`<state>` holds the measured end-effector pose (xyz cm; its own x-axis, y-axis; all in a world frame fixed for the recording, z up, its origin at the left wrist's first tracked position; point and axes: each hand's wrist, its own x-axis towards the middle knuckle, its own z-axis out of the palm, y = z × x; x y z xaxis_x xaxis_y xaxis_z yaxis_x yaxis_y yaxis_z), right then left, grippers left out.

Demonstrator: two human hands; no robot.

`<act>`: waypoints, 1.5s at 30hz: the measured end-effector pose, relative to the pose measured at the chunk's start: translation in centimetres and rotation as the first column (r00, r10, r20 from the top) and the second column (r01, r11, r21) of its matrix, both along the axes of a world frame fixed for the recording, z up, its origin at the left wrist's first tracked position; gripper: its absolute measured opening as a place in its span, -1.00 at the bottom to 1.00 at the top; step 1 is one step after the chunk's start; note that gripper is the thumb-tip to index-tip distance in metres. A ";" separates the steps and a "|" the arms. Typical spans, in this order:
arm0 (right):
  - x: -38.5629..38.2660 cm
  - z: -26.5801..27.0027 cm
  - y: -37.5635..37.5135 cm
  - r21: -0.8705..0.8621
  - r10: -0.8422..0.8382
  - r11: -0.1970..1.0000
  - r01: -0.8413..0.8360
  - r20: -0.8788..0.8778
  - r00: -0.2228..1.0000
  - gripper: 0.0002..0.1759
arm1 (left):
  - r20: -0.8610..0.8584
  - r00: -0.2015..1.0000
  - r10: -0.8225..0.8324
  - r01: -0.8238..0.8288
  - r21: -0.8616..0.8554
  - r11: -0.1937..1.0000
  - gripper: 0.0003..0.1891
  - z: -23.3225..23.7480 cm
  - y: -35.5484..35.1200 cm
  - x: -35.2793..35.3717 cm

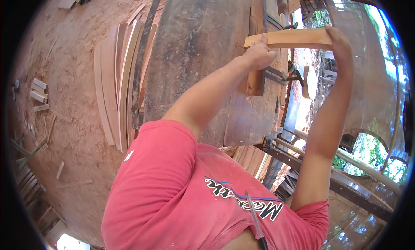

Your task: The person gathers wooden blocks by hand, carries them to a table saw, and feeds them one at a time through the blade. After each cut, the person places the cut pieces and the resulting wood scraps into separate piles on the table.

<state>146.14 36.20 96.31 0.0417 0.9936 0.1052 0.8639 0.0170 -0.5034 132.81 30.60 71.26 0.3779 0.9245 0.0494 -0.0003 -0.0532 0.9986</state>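
A short, light-coloured wooden board [294, 38] lies across the far edge of a big, worn, dark work table [203, 55]. My left hand [258, 55] presses on the board's left end with its fingers curled. My right hand [341, 40] grips the board's right end from the far side. Both arms reach out from my red shirt [181, 194]. Under the board, a wooden block with dark metal bars [259, 77] stands on the table.
Several long curved wooden slats [116, 85] lie stacked along the table's left side on a sawdust floor. Small wood blocks [39, 94] and offcuts are scattered at the left. A metal frame with pipes [302, 155] runs at the right. A pencil [256, 224] sticks out at my collar.
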 end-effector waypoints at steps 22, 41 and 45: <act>-4.8 -20.4 -42.2 -0.384 -0.355 0.862 0.331 0.011 0.935 -0.53 | -0.249 0.942 -0.223 0.261 0.128 0.957 -0.51 -6.1 -19.9 -3.1; -5.0 -26.7 -46.6 -0.148 -0.473 0.868 0.473 -0.536 0.700 -0.30 | -0.144 0.983 0.112 -0.044 0.409 0.912 -0.66 -6.9 -21.9 -3.7; -5.6 -26.6 -48.0 0.031 -0.429 0.900 0.434 -0.111 0.897 -0.27 | -0.209 0.952 0.223 -0.111 0.444 0.889 -0.64 -6.9 -23.4 -4.9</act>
